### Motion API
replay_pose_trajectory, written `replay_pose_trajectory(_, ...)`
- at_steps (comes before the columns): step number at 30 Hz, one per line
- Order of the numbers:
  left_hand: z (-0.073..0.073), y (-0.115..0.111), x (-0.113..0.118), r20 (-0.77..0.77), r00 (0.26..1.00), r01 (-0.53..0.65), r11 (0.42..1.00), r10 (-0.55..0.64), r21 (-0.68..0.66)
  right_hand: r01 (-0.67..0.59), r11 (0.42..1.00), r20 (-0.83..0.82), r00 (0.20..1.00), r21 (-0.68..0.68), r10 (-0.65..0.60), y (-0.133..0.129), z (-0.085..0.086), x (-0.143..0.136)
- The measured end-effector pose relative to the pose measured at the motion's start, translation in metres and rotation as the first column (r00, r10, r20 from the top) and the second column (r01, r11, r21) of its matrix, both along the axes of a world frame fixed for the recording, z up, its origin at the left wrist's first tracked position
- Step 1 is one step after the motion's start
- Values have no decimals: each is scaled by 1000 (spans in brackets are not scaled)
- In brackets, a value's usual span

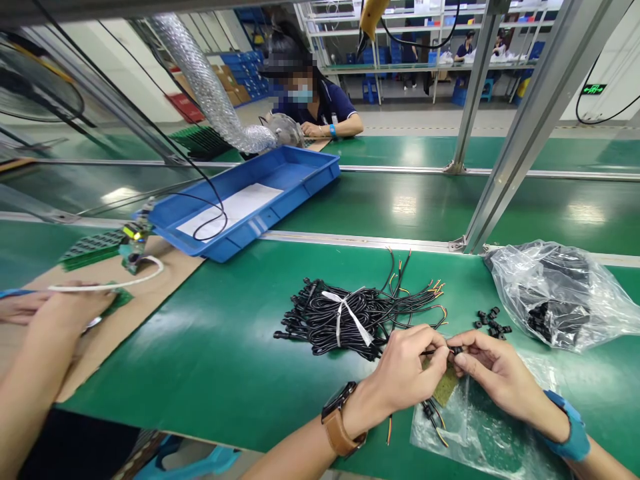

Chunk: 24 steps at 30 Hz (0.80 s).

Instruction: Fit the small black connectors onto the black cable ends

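Observation:
My left hand (411, 370), with a watch on its wrist, pinches a black cable (429, 352) close to its end. Opposite it, my right hand (493, 370) grips a small black connector (455, 350) between thumb and forefinger. The two meet fingertip to fingertip; whether the cable sits inside the connector I cannot tell. Under the hands lie a yellowish-green piece (444, 388) and a clear plastic bag (463, 427). A short cable with a black connector (429, 408) and bare coloured wire ends rests there too. Just beyond is a bundle of black cables (345, 320) bound with a white tie.
Several loose black connectors (493, 323) lie beside a clear bag of black parts (555, 300). A blue tray (245, 223) spans the rail. At left, a co-worker's hands (65, 310) work over cardboard (145, 313). A metal post (530, 127) rises behind; another person sits across.

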<state>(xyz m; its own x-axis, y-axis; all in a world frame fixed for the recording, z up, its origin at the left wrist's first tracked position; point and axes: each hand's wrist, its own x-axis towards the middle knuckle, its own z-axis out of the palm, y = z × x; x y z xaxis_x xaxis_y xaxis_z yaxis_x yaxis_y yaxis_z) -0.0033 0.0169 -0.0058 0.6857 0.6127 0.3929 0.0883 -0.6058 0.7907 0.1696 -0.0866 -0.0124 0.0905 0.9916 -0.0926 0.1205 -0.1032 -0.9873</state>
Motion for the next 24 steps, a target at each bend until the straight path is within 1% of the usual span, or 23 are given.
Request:
replay_pose_trajectory(3,-2,-2,0,5,1000,-19,999,19,33,39,999,64,997,22,-40,-1,-2,-1)
replay_pose_trajectory(5,-5,-3,0,14,999,-31,997,30,70,50,999,43,998,6,-50,-2,-5,-1)
replay_pose_trajectory(9,-12,-4,1,17,999,-31,993,29,112,27,1000,-18,999,-14,-27,-1,-7,-1)
replay_pose_trajectory(10,-12,-4,1,10,1000,-17,993,15,121,29,1000,4,1000,2,-29,-1,-7,-1)
replay_pose_trajectory(12,-11,-2,0,-13,1000,28,991,-27,129,35,998,100,994,56,-40,-1,-8,-2)
replay_pose_trajectory(15,-3,5,-3,-91,987,139,985,-130,100,51,991,239,968,125,-80,0,-9,1)
replay_pose_trajectory(17,4,12,-6,-176,966,200,979,-189,49,60,989,269,958,138,-96,0,-11,4)
replay_pose_trajectory(18,6,16,-8,-218,956,206,978,-195,27,64,988,280,955,141,-101,1,-11,6)
replay_pose_trajectory(20,8,21,-10,-280,946,173,985,-161,16,54,987,320,942,153,-102,1,-12,8)
replay_pose_trajectory(22,5,25,-11,-300,945,153,987,-131,51,38,982,377,920,183,-106,1,-11,7)
replay_pose_trajectory(24,0,25,-10,-291,948,166,980,-128,110,2,973,434,895,233,-106,2,-10,5)
